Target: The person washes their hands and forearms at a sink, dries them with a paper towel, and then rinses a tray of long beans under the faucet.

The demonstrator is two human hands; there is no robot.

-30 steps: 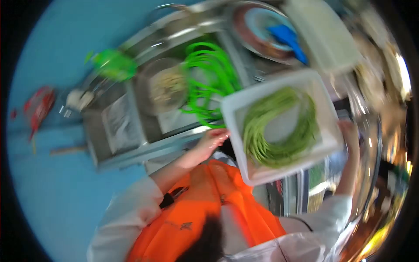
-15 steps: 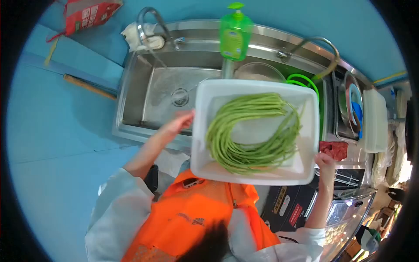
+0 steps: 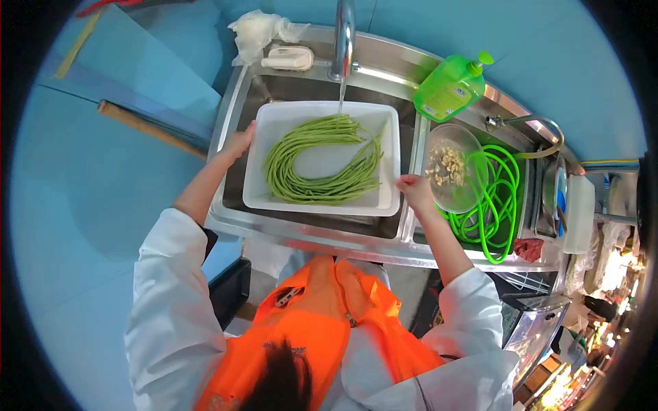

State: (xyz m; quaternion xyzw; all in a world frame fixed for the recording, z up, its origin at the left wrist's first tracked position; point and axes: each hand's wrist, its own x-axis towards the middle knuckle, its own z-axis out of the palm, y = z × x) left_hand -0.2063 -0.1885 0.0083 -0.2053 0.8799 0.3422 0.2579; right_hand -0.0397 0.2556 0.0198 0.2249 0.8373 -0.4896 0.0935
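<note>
A white plastic tub (image 3: 255, 185) sits at the left sink basin (image 3: 236, 168), overlapping most of it in the head view. Long green beans (image 3: 322, 186) lie coiled inside on its floor. My left hand (image 3: 238, 142) grips the tub's left rim, and my right hand (image 3: 415, 190) is closed on the right rim. From the faucet (image 3: 343, 41), a thin stream of water falls at the tub's far edge, close to the beans.
In the right basin lie a clear bowl of pale pieces (image 3: 449, 168) and a coiled bright green hose (image 3: 504, 205). A green soap bottle (image 3: 449, 89) stands between the basins. Behind the left basin are a white brush (image 3: 288, 58) and a crumpled plastic bag (image 3: 260, 31).
Both hands have carried the tub of beans left and away from my body, over the left basin beneath the faucet. My view has shifted too, uncovering the bowl and hose.
</note>
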